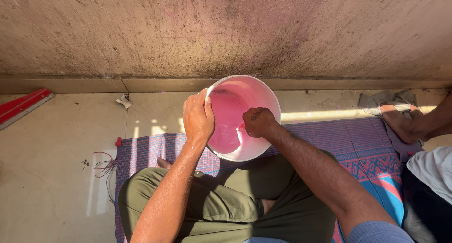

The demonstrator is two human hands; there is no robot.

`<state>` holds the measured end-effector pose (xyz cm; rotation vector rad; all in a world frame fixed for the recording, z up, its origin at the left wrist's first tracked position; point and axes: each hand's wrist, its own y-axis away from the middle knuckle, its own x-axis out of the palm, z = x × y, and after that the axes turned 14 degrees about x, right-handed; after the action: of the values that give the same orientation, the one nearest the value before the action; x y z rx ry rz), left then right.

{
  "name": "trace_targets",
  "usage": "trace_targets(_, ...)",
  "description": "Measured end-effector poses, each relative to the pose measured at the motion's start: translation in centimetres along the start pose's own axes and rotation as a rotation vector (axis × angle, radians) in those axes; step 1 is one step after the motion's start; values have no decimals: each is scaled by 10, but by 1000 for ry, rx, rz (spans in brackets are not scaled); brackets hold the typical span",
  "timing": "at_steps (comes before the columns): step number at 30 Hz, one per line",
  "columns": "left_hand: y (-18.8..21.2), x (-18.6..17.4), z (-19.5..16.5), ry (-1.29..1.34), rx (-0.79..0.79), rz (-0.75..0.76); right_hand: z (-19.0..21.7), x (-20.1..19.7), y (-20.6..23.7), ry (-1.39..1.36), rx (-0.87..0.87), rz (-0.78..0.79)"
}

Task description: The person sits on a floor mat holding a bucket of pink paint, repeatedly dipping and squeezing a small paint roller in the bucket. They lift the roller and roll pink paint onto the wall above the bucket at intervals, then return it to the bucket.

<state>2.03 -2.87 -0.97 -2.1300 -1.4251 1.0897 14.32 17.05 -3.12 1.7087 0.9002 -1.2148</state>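
Observation:
A white bucket (263, 94) coated inside with pink liquid stands tilted toward me on a woven purple mat (348, 139). My left hand (197, 116) grips its near left rim. My right hand (258, 123) reaches inside the bucket, fingers closed around a small red object at the pink surface; what it is I cannot tell. I sit cross-legged in olive trousers (221, 200) just behind the bucket.
A stained concrete wall (226, 31) rises straight ahead, with a low ledge at its base. A red board (21, 106) lies far left, loose threads (106, 165) beside the mat. Another person's foot (400, 120) and a grey cloth (381, 101) are at right.

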Motion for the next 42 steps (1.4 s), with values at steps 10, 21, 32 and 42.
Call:
trace_targets(10,0,3,4,-11,-18,-2,-18,7,-15,51,-53,-241)
trace_targets(21,-4,2,5,-8,-46,-8,-10,-26,-7,-210,7,-512)
trace_targets(32,-2,0,1,16,-13,8,49,-21,-9,-537,157,-93)
trace_targets(42,0,2,5,6,-40,9,44,-18,11,-339,-48,-86)
